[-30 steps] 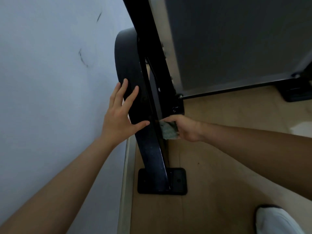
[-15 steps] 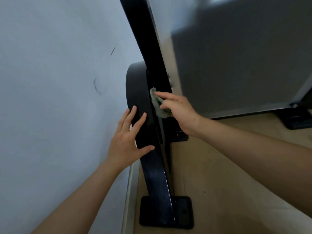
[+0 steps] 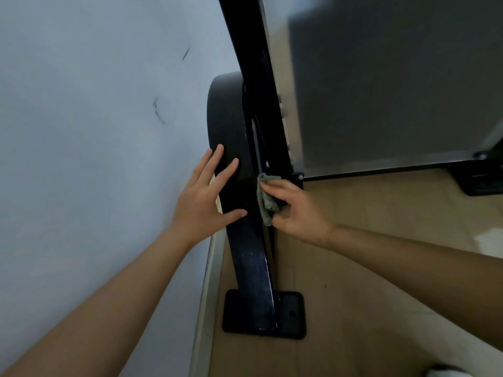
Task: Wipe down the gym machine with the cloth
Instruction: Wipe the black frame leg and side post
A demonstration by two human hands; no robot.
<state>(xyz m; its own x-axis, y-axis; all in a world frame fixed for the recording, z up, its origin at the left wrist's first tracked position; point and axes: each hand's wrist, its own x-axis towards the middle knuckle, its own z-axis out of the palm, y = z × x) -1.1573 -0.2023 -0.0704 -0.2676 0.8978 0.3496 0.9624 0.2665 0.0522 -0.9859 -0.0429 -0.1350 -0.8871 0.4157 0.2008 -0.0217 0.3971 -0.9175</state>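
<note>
- From my remote seat, the head view looks steeply down at the glossy black metal frame of the gym machine [image 3: 247, 262], which stands close beside a pale blue-grey painted wall [image 3: 81, 131].
- My left hand [image 3: 202, 197] lies flat on the outer face of the frame's broad curved black support. Its grip is slack: the fingers are straight and spread, the thumb reaches across the support, and it holds nothing.
- My right hand [image 3: 296, 210] has its grip closed on the small crumpled grey-green cloth [image 3: 265, 202] — fingers curled over it and pinching it.
- The cloth is pressed against the inner edge of the curved support, in the narrow gap between the support and the straight black upright post [image 3: 255, 63] that slants up past it.
- The two hands sit on opposite sides of the support, near each other but not touching.
- The support runs down to a flat black rectangular foot plate [image 3: 291, 314] on the light wooden floor [image 3: 367, 268].
- A large matte grey panel [image 3: 394, 91] fills the upper right, edged below by a black bar — this ends at a second black foot [image 3: 479, 180].
- Dark scuff marks [image 3: 159, 112] show on the wall, and a pale skirting strip [image 3: 209, 281] runs along its base.
- The tip of a white shoe [image 3: 446, 372] shows at the bottom right edge.
</note>
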